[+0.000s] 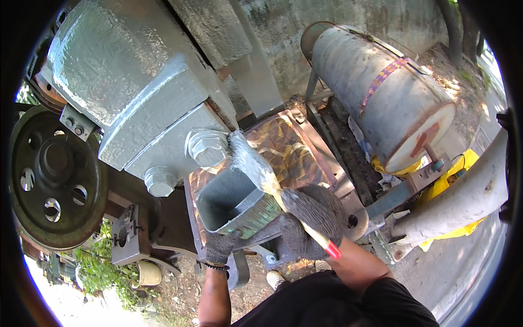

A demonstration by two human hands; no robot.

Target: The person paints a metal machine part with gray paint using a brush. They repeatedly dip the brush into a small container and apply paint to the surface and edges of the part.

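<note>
My right hand [318,215], in a dark grey knit glove, is closed around a paintbrush [267,182] with a pale wooden handle and a red end. The brush's grey, paint-coated bristles lie beside a large hex bolt [207,148] on the grey machine housing [144,101]. Below the bristles is a rectangular, open-topped metal can [253,215] with grey paint on its inner walls. My left hand [220,246], gloved alike, grips the can's near left corner. A second hex bolt [160,181] sits lower left of the first.
Behind the can lies a brown patterned sheet [280,147] on the machine base. A rusty-ended metal cylinder [381,98] stands at the upper right, above a curved pipe [463,191] and yellow sacking [452,177]. To the left is a dark flywheel [57,177]; a concrete wall [354,16] rises behind.
</note>
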